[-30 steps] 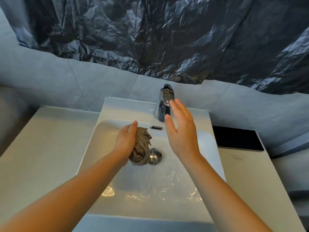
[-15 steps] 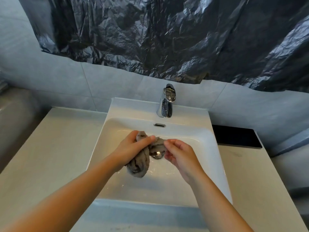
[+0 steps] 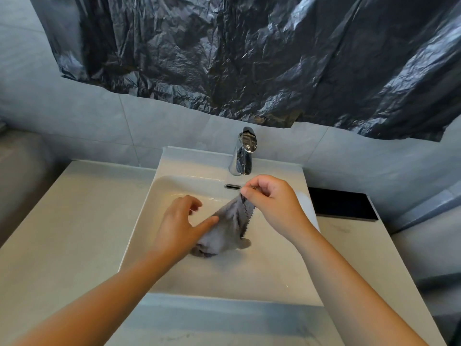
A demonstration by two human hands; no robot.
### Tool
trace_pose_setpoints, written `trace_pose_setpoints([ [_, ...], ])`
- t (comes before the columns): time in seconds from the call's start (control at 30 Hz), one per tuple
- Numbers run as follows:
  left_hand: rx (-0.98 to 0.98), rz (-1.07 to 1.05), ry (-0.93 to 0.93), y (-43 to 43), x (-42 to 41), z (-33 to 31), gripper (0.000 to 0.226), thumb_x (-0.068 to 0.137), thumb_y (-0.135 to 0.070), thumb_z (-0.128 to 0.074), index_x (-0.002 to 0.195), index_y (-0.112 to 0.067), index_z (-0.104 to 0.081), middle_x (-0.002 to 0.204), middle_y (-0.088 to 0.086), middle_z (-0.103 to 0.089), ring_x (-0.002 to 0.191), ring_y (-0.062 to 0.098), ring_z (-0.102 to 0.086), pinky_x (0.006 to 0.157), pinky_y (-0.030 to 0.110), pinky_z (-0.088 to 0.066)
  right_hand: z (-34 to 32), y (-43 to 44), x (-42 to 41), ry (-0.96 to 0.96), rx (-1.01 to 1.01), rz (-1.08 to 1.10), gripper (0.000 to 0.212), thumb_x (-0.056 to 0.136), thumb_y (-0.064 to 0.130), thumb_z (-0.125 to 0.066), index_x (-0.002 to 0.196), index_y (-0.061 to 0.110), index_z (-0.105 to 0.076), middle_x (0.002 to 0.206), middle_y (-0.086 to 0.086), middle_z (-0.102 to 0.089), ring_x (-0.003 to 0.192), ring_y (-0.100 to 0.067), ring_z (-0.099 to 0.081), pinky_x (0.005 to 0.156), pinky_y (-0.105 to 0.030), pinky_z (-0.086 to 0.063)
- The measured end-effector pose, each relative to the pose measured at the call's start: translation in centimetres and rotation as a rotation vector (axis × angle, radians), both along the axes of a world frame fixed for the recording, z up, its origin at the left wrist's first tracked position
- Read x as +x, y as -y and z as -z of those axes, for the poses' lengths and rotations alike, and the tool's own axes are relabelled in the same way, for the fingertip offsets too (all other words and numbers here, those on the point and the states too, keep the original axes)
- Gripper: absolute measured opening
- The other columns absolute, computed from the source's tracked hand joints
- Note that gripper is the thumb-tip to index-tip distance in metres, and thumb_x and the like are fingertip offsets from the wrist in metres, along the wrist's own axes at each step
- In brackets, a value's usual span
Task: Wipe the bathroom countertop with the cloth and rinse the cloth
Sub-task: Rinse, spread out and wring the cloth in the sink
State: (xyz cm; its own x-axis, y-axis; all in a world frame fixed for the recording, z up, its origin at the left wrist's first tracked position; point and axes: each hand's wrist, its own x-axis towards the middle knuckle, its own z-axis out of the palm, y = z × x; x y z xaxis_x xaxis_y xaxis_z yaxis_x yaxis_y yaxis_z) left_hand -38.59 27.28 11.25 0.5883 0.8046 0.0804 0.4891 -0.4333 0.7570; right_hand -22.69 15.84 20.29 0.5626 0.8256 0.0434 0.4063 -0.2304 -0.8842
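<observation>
A wet grey cloth (image 3: 224, 228) hangs stretched over the white sink basin (image 3: 249, 275). My right hand (image 3: 272, 203) pinches its upper corner just below the chrome tap (image 3: 243, 156). My left hand (image 3: 179, 226) is at the cloth's lower left part, thumb lying along the fabric and fingers loosely curled; whether it grips the cloth is unclear. No water runs from the tap. The pale countertop (image 3: 69, 233) extends on both sides of the basin.
A black flat tray (image 3: 341, 204) lies on the countertop at the back right. Crumpled black plastic sheeting (image 3: 237, 53) covers the wall above the tap. Grey tiles (image 3: 74, 118) line the wall behind.
My right hand left the tap, came down to the bunched cloth, took a corner and pulled it up and right. The cloth went from a ball in my left hand to a stretched sheet.
</observation>
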Motion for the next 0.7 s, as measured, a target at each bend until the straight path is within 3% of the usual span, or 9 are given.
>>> trace_pose_setpoints([
  [0.03,-0.022,0.034,0.1,0.8,0.4,-1.0,0.028,0.074,-0.039,-0.076,0.088,-0.02,-0.061,0.086,-0.005,-0.062,0.078,0.008,-0.057,0.071,0.023,-0.049,-0.1,-0.2,0.0,0.011,-0.012,0.002,0.01,0.085,0.021,-0.067,0.076,0.021,-0.066,0.066,-0.001,-0.06,0.06,-0.008,-0.048,0.058,-0.021,-0.039],
  [0.1,-0.09,0.137,0.173,2.4,1.6,-2.7,0.017,0.075,-0.027,-0.078,0.075,-0.018,-0.064,0.071,-0.006,-0.063,0.069,0.008,-0.059,0.062,0.018,-0.048,-0.4,-0.4,0.1,0.032,-0.026,0.017,0.01,0.085,0.021,-0.067,0.074,0.023,-0.067,0.064,0.002,-0.061,0.058,-0.006,-0.05,0.058,-0.02,-0.04],
  [0.23,-0.218,0.171,0.267,3.7,4.4,-3.3,0.01,0.079,-0.025,-0.074,0.086,-0.019,-0.07,0.077,-0.007,-0.07,0.073,0.003,-0.064,0.07,0.023,-0.053,-1.6,-0.5,1.0,0.058,-0.032,0.032,0.012,0.085,0.022,-0.066,0.074,0.026,-0.067,0.076,-0.011,-0.069,0.067,-0.014,-0.057,0.065,-0.033,-0.049],
  [0.3,-0.245,0.158,0.301,4.1,5.6,-3.4,0.009,0.081,-0.028,-0.072,0.085,-0.021,-0.068,0.075,-0.005,-0.069,0.071,0.008,-0.063,0.067,0.028,-0.053,-2.4,-0.4,1.5,0.081,-0.031,0.022,0.013,0.086,0.021,-0.066,0.074,0.026,-0.068,0.076,-0.01,-0.07,0.066,-0.012,-0.057,0.065,-0.032,-0.049],
  [0.47,-0.219,0.132,0.374,4.2,6.8,-4.0,0.014,0.089,-0.023,-0.057,0.078,-0.016,-0.06,0.067,0.001,-0.06,0.062,0.014,-0.053,0.059,0.032,-0.044,-3.9,0.0,2.9,0.062,0.009,0.036,0.015,0.086,0.017,-0.066,0.072,0.024,-0.067,0.066,-0.001,-0.062,0.059,-0.005,-0.049,0.061,-0.023,-0.042],
  [0.57,-0.131,0.235,0.315,3.1,6.2,-4.5,0.014,0.086,-0.03,-0.047,0.078,-0.02,-0.053,0.068,-0.004,-0.056,0.061,0.011,-0.05,0.056,0.031,-0.041,-4.3,0.3,3.6,0.08,0.008,0.017,0.013,0.085,0.018,-0.068,0.072,0.023,-0.068,0.068,-0.015,-0.063,0.062,-0.012,-0.049,0.062,-0.027,-0.04],
  [0.7,0.094,0.287,0.203,1.3,5.1,-5.5,0.014,0.079,-0.024,-0.064,0.088,-0.024,-0.053,0.07,-0.009,-0.058,0.065,0.01,-0.053,0.058,0.025,-0.043,-4.6,0.8,4.1,0.135,-0.017,-0.025,0.012,0.084,0.021,-0.07,0.073,0.025,-0.071,0.068,-0.019,-0.061,0.062,-0.014,-0.045,0.06,-0.027,-0.036],
])
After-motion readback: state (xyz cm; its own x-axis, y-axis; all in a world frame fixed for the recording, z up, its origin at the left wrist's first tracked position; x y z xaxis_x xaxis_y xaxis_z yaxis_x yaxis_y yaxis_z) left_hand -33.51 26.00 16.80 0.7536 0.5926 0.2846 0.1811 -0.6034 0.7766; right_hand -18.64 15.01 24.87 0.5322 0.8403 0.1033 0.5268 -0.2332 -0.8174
